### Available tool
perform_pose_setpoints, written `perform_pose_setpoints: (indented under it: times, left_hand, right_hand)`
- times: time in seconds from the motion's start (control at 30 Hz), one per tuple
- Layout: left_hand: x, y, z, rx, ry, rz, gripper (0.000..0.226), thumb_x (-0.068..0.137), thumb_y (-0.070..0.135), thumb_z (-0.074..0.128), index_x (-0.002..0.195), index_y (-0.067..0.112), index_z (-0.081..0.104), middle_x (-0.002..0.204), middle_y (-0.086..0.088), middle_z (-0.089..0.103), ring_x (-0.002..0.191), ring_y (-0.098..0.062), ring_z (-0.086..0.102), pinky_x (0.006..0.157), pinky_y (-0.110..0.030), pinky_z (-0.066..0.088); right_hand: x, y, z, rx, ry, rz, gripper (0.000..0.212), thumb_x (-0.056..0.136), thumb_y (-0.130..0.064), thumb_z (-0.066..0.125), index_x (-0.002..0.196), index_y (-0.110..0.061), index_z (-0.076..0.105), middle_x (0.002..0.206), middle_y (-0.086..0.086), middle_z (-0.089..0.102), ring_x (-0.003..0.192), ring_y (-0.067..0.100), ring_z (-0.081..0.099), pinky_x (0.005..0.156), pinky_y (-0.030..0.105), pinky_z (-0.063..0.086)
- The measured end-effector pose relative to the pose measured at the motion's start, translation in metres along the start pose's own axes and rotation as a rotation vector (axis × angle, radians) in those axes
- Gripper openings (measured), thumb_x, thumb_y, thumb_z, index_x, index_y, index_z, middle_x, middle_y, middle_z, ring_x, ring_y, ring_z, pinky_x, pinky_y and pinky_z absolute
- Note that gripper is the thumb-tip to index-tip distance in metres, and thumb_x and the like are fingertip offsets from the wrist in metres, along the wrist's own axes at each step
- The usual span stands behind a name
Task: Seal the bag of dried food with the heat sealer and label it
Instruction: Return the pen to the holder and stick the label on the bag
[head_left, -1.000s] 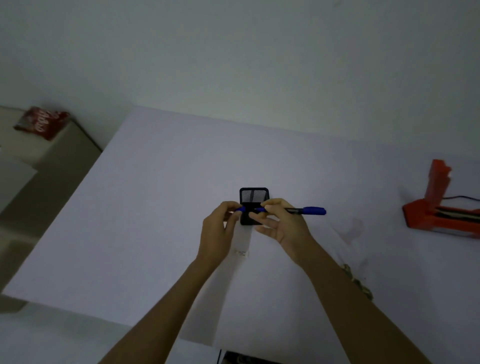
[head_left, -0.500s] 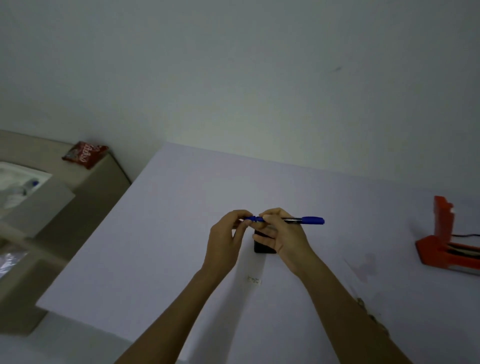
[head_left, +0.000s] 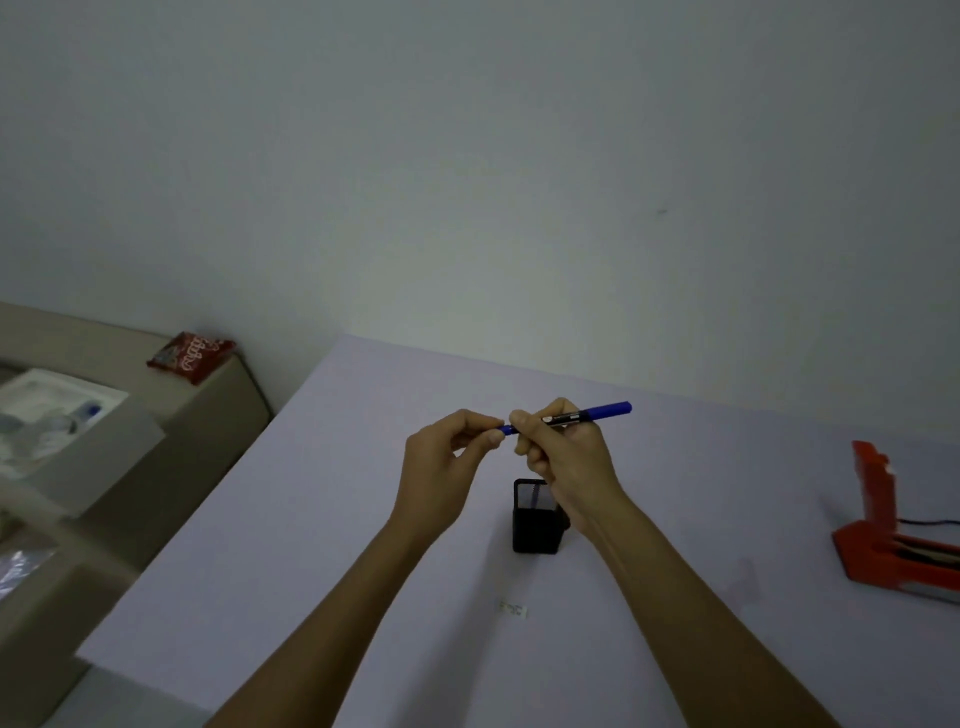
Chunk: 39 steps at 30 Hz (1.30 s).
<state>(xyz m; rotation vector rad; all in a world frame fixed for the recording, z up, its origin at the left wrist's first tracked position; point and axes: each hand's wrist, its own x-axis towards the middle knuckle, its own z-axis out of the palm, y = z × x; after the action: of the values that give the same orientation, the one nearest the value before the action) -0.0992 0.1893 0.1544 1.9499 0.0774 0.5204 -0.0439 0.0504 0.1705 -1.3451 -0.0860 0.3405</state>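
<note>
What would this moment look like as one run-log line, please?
right hand: holds blue marker | left hand: pinches its cap end | heat sealer: untouched

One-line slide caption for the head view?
Both hands, left and right, hold a blue marker above a black pen holder.

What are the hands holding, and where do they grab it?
A blue pen. The right hand grips its middle; the left hand pinches its near end, maybe the cap.

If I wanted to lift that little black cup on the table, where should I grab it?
Probably by its side walls, coming down from above. The black cup stands upright on the table with its open mouth up and its flat sides clear on the left; the right hand hovers over its right edge.
</note>
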Motion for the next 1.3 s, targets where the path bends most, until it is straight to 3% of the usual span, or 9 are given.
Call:
perform_pose_setpoints:
  times: [0.17,0.37,0.6,0.8,1.03,1.3]
  left_hand:
    - [0.002,0.008,0.001,-0.034,0.065,0.024,0.01,0.09,0.013,0.064,0.094,0.016,0.072,0.084,0.01,0.073,0.083,-0.004,0.067,0.079,-0.016,0.053]
    - [0.016,0.002,-0.006,0.015,-0.021,-0.004,0.01,0.091,0.017,0.063,0.094,0.024,0.068,0.086,0.012,0.071,0.083,-0.002,0.067,0.078,-0.017,0.053]
    - [0.032,-0.03,-0.01,0.16,0.009,-0.047,0.007,0.091,0.015,0.062,0.094,0.017,0.069,0.082,0.007,0.069,0.076,-0.001,0.062,0.067,-0.006,0.044]
    - [0.027,-0.078,0.01,0.395,-0.187,-0.034,0.009,0.091,0.015,0.063,0.096,0.012,0.069,0.091,-0.001,0.068,0.081,-0.011,0.061,0.079,-0.022,0.049]
    - [0.014,-0.112,0.074,0.483,-0.393,-0.014,0.013,0.093,0.012,0.057,0.1,0.009,0.068,0.094,-0.009,0.065,0.084,-0.02,0.062,0.076,-0.03,0.05]
    - [0.015,-0.126,0.107,0.53,-0.414,-0.097,0.024,0.092,0.014,0.055,0.114,0.013,0.063,0.102,-0.009,0.064,0.088,-0.023,0.062,0.077,-0.033,0.05]
  right_hand:
    - [0.005,-0.006,0.005,0.083,-0.058,0.03,0.02,0.085,-0.011,0.071,0.072,-0.011,0.056,0.059,0.01,0.062,0.048,0.014,0.05,0.044,0.019,0.042]
    - [0.017,-0.017,0.002,-0.097,-0.072,0.052,0.014,0.084,-0.018,0.073,0.085,-0.008,0.063,0.068,0.012,0.067,0.054,0.017,0.058,0.051,0.026,0.048]
    - [0.031,0.005,-0.039,-0.11,0.052,0.207,0.035,0.082,-0.036,0.074,0.106,-0.012,0.064,0.079,0.007,0.07,0.061,0.015,0.06,0.054,0.025,0.05]
    - [0.035,0.054,-0.091,-0.181,0.244,0.395,0.031,0.088,-0.038,0.066,0.102,-0.012,0.06,0.084,0.008,0.071,0.065,0.016,0.06,0.055,0.025,0.05]
    - [0.03,0.101,-0.085,-0.279,0.084,0.521,0.014,0.089,-0.027,0.065,0.089,-0.014,0.062,0.081,0.007,0.07,0.064,0.016,0.06,0.058,0.026,0.052]
    - [0.031,0.117,-0.082,-0.291,0.086,0.541,0.011,0.09,-0.025,0.064,0.09,-0.014,0.062,0.084,0.005,0.069,0.069,0.016,0.061,0.061,0.027,0.053]
